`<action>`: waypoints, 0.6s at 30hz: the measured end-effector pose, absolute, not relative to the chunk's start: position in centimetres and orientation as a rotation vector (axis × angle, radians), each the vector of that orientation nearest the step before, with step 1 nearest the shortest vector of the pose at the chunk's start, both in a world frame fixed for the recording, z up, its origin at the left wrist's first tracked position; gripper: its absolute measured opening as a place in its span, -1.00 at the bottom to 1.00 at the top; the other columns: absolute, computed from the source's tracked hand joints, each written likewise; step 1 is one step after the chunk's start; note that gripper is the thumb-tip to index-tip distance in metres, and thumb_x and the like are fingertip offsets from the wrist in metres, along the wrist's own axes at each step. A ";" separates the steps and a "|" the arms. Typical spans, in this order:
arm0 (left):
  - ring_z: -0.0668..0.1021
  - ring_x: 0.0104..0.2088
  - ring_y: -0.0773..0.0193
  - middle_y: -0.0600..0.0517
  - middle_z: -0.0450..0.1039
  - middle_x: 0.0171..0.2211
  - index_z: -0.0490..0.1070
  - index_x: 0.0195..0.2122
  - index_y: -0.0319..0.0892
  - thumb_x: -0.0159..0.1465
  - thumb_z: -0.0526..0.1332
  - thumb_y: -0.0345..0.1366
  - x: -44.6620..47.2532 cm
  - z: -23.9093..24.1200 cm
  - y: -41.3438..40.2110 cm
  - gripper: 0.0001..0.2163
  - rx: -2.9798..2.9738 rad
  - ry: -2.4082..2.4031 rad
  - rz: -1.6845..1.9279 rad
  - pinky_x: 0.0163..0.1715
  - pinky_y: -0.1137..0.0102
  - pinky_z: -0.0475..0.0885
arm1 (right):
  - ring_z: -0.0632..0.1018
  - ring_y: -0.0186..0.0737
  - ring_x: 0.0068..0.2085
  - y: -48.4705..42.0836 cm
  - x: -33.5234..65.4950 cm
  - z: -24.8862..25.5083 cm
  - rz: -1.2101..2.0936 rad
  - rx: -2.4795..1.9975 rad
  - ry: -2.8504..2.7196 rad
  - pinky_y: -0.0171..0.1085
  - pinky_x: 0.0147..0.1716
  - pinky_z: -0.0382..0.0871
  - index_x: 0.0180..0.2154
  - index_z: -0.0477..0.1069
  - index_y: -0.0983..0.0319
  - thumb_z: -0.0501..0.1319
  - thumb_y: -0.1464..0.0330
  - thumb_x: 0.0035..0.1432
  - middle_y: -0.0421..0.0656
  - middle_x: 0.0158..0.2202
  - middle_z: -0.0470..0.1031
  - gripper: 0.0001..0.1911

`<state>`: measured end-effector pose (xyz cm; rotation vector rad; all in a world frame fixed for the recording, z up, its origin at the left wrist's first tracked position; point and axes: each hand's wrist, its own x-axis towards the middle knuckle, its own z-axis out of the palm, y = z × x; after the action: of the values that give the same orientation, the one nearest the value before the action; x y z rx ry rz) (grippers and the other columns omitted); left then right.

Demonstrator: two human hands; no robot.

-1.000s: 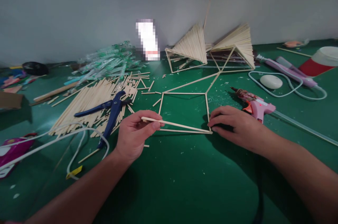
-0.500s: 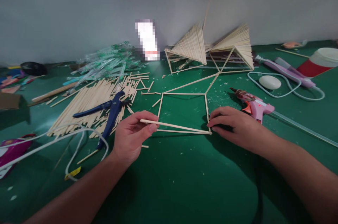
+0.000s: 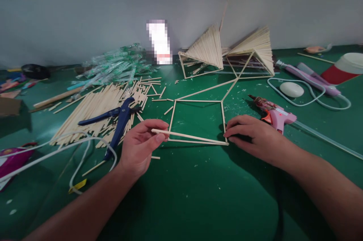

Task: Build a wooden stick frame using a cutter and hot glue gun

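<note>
A frame of thin wooden sticks (image 3: 198,101) lies on the green table, a four-sided shape with two more sticks meeting in a point behind it. My left hand (image 3: 141,146) pinches a loose wooden stick (image 3: 187,135) near its left end, by the frame's near left corner. That stick slants over the frame's near side, its right end at the near right corner. There my right hand (image 3: 252,135) has its fingertips closed on the frame's right side stick (image 3: 223,118). A pink hot glue gun (image 3: 276,114) lies just beyond my right hand.
Blue cutters (image 3: 120,131) lie on a pile of wooden sticks (image 3: 87,114) at left, with a white cable (image 3: 85,139) nearby. Behind stand two fanned stick structures (image 3: 208,50), a lit blurred screen (image 3: 160,42) and green plastic wrappers (image 3: 116,63). A red-and-white cup (image 3: 340,69) is at right.
Both hands keep their grips and the stick stays almost where it was. The whole view has shifted very slightly.
</note>
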<state>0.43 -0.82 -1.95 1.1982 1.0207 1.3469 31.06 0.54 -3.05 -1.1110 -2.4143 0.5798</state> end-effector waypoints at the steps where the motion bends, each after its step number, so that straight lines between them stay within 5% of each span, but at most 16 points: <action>1: 0.52 -0.48 0.39 0.03 0.53 -0.46 0.57 -0.32 -0.15 0.03 0.40 -0.30 0.4 -1.9 -0.8 -0.83 1.191 1.019 1.349 -0.46 0.52 0.42 | 0.48 -0.21 -0.14 0.5 31.1 -3.0 0.581 -1.112 -2.412 -0.17 -0.13 0.41 -0.24 0.50 0.15 0.14 0.44 0.19 -0.12 -0.16 0.46 -0.82; 18: 0.49 -0.53 0.39 0.04 0.52 -0.49 0.56 -0.38 -0.16 -0.02 0.42 -0.30 0.9 -1.6 -0.6 -0.83 1.131 1.079 1.377 -0.50 0.49 0.39 | 0.47 -0.22 -0.13 0.5 31.1 -3.0 0.584 -1.110 -2.424 -0.18 -0.11 0.41 -0.23 0.50 0.15 0.13 0.44 0.20 -0.12 -0.16 0.45 -0.82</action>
<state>0.93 -0.64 -1.59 1.1308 1.0792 1.3772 31.06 0.50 -3.00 -1.1100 -2.4241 0.5844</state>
